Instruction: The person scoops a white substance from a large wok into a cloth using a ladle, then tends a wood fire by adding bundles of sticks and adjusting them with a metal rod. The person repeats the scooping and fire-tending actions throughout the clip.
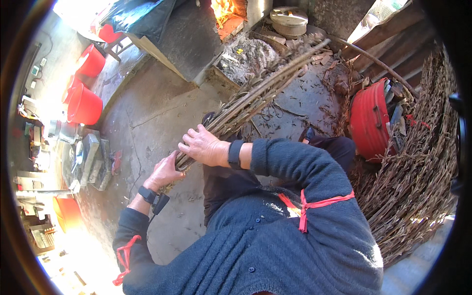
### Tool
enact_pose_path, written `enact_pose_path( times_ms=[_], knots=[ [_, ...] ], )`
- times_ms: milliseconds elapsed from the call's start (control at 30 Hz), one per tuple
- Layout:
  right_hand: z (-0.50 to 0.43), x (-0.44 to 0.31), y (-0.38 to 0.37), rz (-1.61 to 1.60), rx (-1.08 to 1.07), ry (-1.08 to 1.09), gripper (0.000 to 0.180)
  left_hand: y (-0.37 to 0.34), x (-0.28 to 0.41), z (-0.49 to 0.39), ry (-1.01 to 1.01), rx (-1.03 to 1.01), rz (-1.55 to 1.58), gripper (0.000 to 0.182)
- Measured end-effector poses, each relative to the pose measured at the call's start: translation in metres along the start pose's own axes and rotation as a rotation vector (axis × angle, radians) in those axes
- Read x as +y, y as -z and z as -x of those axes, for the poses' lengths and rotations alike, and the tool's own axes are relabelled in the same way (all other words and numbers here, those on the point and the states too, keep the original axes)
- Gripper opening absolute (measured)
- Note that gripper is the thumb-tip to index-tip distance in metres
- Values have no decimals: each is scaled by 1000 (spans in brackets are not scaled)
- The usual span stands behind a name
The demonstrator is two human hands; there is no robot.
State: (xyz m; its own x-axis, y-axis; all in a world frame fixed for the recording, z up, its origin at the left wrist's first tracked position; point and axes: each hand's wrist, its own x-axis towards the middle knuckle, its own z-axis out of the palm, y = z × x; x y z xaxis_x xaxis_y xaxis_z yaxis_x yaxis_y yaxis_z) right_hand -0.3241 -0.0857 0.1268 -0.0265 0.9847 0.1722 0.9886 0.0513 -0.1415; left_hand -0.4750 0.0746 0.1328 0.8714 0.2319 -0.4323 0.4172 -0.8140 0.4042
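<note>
A long bundle of dry plant stalks [254, 96] slants across my lap, its far end pointing up and right over the floor. Near its lower end, my left hand [167, 171] is closed around the stalks. My right hand [204, 145] grips the same bundle from above, a little farther along. The palms and the stalks directly beneath them are hidden. Dark bands sit on both wrists, and a small black device hangs by the left one.
Fire burns in a stove opening [226, 14] ahead. An ash heap [249, 57] lies before it, with a lidded pot [289, 22] behind. To the right stand a red metal drum [370, 120] and a large pile of dry stalks [409, 177]. Red buckets [85, 104] and stacked blocks [90, 158] are left.
</note>
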Motion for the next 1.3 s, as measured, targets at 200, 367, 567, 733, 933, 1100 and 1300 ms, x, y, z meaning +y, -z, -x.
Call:
enact_pose_path(
  times_ms=[200, 367, 567, 733, 933, 1100, 1300],
  knots=[
    [54, 88, 76, -75, 159, 97, 126, 12, -7, 16, 71, 96, -131, 60],
    [122, 169, 107, 83, -216, -205, 133, 22, -29, 27, 51, 190, -244, 56],
    [138, 197, 52, -73, -244, -173, 121, 34, -52, 22, -97, 387, -423, 47],
    [133, 189, -4, -119, -104, -296, 88, 46, -58, 20, -102, 376, -483, 43],
    [120, 204, 3, -143, -142, -266, 59, 90, -64, 10, -78, 250, -519, 42],
    [76, 251, 33, -33, -183, -353, 59, 126, -80, -61, 31, 185, -466, 45],
    [69, 253, 20, -63, -432, -594, 49, 87, -115, -130, 36, 17, -371, 51]
  ],
)
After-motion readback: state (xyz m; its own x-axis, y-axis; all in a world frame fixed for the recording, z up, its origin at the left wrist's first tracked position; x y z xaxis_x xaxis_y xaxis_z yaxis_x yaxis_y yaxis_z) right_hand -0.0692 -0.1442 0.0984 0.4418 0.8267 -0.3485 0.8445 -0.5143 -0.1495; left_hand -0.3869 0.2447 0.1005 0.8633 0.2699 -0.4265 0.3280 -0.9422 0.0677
